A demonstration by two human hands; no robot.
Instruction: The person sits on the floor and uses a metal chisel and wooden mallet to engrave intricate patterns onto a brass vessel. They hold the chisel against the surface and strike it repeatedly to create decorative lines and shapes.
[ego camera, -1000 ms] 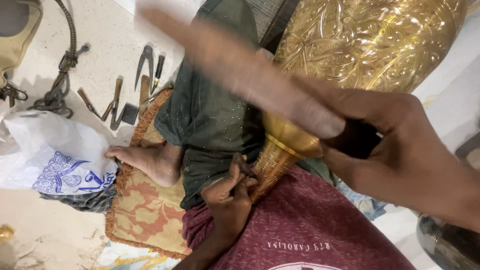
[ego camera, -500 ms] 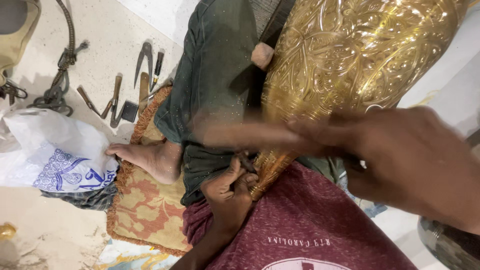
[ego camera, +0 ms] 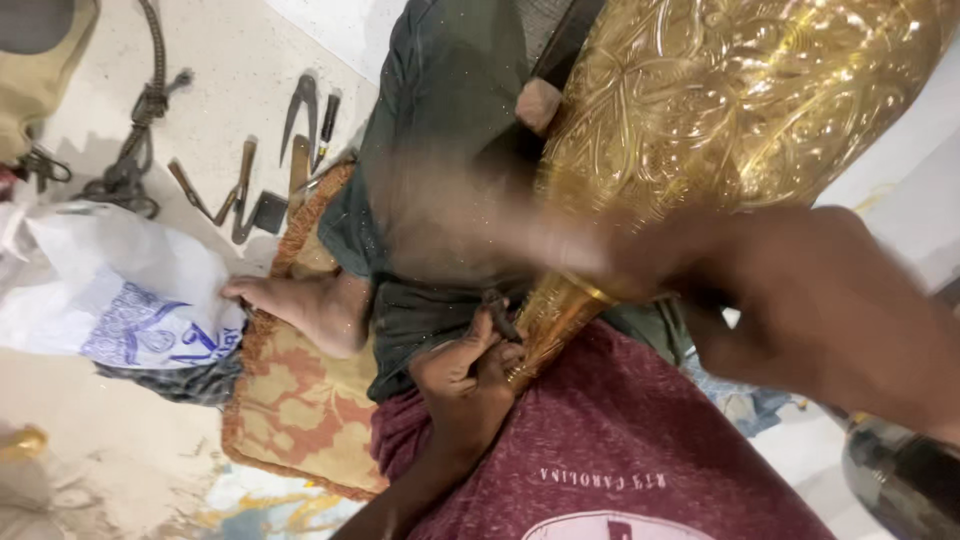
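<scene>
A large golden embossed metal vessel [ego camera: 740,100] lies across my lap, its narrow neck pointing toward my body. My left hand [ego camera: 465,370] grips a small dark punch [ego camera: 497,312] set against that neck. My right hand [ego camera: 810,300] is closed on the handle of a long wooden beater [ego camera: 470,215], which is blurred by motion and lies across my green trouser leg, just above the left hand.
I sit on a patterned orange cushion [ego camera: 300,410] with my bare foot [ego camera: 310,300] on it. Several metal hand tools [ego camera: 250,190] lie on the pale floor at the upper left, beside a rope [ego camera: 140,130]. A white printed bag [ego camera: 110,290] sits left. A dark metal object [ego camera: 900,480] is at the lower right.
The wooden beater in my right hand has swung down from a raised slant to just above the punch. My left hand has stayed at the vessel's neck.
</scene>
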